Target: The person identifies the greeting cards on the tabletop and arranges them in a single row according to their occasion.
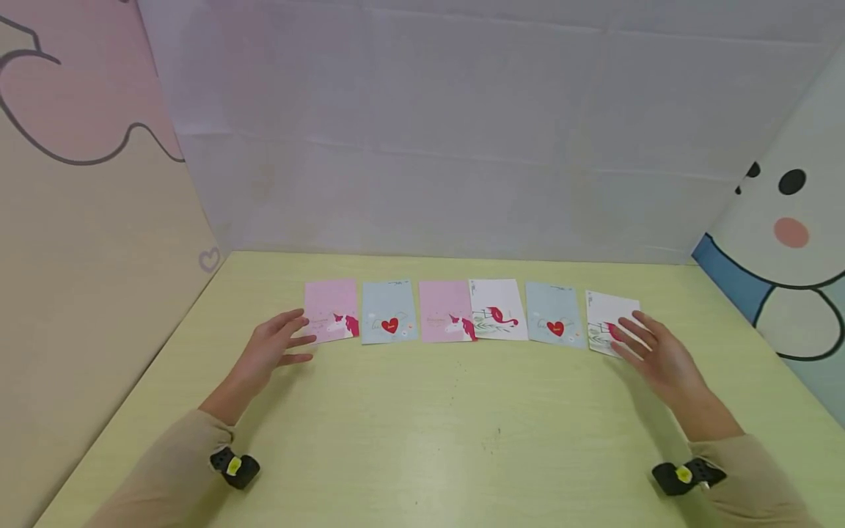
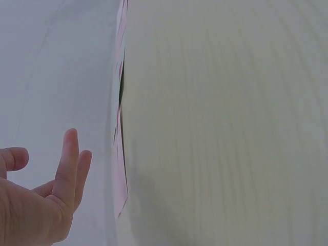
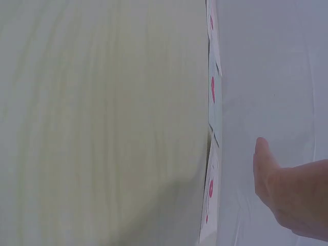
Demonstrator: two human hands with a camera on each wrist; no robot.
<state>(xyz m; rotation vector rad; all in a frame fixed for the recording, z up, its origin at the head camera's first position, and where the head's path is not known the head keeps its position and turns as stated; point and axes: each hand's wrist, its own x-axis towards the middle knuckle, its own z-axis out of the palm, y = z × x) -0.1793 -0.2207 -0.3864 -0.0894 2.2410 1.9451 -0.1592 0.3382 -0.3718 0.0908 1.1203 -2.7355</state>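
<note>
Several cards lie in a row across the table. From the left come a pink unicorn card (image 1: 326, 304), a light blue heart card (image 1: 388, 301), a second pink unicorn card (image 1: 444, 301), a white flamingo card (image 1: 498, 297), another blue heart card (image 1: 554, 304) and a second white flamingo card (image 1: 601, 308). The inner flamingo card meets the pink card beside it edge to edge. My left hand (image 1: 267, 348), fingers spread and empty, hovers by the leftmost pink card. Over the rightmost flamingo card my right hand (image 1: 663, 359) is held with loose fingers, covering part of its picture.
The pale yellow-green table (image 1: 422, 418) backs onto a white sheet (image 1: 449, 147) hanging behind the cards. Painted walls (image 1: 86, 257) flank it on both sides. A small black device (image 1: 235, 468) is strapped at each wrist. Small dark specks dot the table's middle.
</note>
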